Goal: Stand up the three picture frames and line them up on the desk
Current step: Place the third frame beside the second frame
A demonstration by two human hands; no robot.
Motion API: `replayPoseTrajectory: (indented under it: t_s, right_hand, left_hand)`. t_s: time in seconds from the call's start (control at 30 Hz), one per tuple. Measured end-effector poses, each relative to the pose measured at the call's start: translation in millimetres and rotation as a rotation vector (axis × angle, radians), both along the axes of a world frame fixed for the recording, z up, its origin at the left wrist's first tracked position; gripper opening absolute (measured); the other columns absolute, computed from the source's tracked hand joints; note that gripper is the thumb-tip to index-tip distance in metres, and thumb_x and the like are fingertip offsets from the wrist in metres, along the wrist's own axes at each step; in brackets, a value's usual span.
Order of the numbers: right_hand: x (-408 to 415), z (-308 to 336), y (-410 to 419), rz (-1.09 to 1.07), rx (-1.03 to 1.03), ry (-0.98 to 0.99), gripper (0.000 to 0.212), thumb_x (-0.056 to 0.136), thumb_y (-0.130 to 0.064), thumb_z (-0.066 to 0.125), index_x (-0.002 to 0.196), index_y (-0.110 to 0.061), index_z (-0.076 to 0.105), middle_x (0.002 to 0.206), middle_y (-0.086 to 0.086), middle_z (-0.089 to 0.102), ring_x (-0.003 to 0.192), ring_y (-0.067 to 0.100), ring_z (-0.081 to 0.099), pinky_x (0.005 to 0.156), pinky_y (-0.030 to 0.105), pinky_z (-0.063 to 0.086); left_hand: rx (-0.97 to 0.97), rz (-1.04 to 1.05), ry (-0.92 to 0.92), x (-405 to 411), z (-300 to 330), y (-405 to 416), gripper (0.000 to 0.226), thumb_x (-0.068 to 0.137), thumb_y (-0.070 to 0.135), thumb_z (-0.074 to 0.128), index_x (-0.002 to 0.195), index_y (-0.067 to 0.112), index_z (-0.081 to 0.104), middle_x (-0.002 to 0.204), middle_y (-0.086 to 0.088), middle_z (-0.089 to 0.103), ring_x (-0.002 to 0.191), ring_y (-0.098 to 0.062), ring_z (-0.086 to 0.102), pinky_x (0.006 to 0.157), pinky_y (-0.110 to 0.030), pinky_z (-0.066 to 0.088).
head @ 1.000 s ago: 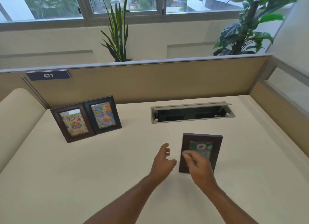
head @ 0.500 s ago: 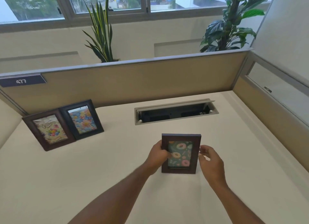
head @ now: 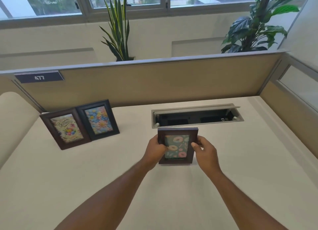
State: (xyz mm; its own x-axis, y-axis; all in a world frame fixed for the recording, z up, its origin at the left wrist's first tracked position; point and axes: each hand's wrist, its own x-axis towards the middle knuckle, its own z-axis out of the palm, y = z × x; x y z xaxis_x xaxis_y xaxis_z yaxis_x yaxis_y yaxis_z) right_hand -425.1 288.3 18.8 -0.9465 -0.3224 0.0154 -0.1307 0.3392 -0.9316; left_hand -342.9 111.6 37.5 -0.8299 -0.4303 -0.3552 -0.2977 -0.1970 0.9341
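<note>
1. Donut frame (head: pixel 177 146) is the one in play: it's upright near the middle of the desk (head: pixel 258 161), just in front of the open cable tray (head: pixel 197 115), and well apart from the other two.
2. Grip: left hand (head: pixel 154 150) is clamped on the frame's left edge with the thumb lying over the glass, right hand (head: pixel 205 152) is clamped on the right edge. Both hands are wrapped on it, not open.
3. Can't tell from here whether the bottom edge is resting on the desk or a hair above it (the back stand is hidden too, so no idea if it's out).
4. Other two are done, I'd say: the birthday frame (head: pixel 66 129) and the flower frame (head: pixel 99 120) stand leaning back, touching side by side, near the back-left corner of the desk by the partition (head: pixel 154 82).
5. How I'd do this step well: keep both hands on the side edges, carry it over to the free right side of the flower frame, and match the same lean and facing so all three bottoms sit on one line.
6. Check the stand is open before letting go, or it may flop flat.
</note>
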Motion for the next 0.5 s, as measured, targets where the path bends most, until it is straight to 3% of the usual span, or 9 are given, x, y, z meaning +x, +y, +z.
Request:
replayPoseTrajectory:
  t_s: [0.27, 0.37, 0.5]
  right_hand:
    - [-23, 24, -114, 0.136, 0.001, 0.027, 0.016, 0.095, -0.014, 0.057, 0.108, -0.018, 0.064, 0.09, -0.01, 0.066, 0.083, 0.0, 0.061, 0.057, 0.006, 0.042]
    - [-34, 28, -157, 0.155, -0.002, 0.014, 0.013, 0.093, -0.013, 0.057, 0.103, -0.017, 0.065, 0.09, -0.007, 0.067, 0.082, 0.003, 0.061, 0.057, 0.006, 0.042]
    - [-48, 29, -206, 0.179, -0.01, -0.026, 0.016, 0.092, -0.011, 0.056, 0.105, -0.012, 0.067, 0.096, 0.004, 0.071, 0.09, 0.022, 0.066, 0.075, 0.036, 0.055]
  left_hand:
    - [-0.051, 0.117, 0.048, 4, 20, -100, 0.054, 0.077, -0.019, 0.053, 0.118, 0.017, 0.061, 0.117, -0.008, 0.07, 0.109, -0.024, 0.065, 0.083, -0.04, 0.06]
    - [-0.076, 0.161, 0.042, 0, 23, -138, 0.051, 0.079, -0.018, 0.053, 0.115, 0.017, 0.06, 0.113, -0.007, 0.07, 0.107, -0.022, 0.066, 0.07, -0.029, 0.06]
    - [-0.112, 0.197, 0.018, -9, 22, -180, 0.051, 0.08, -0.018, 0.051, 0.117, 0.015, 0.059, 0.109, -0.005, 0.071, 0.102, -0.016, 0.067, 0.062, -0.021, 0.057]
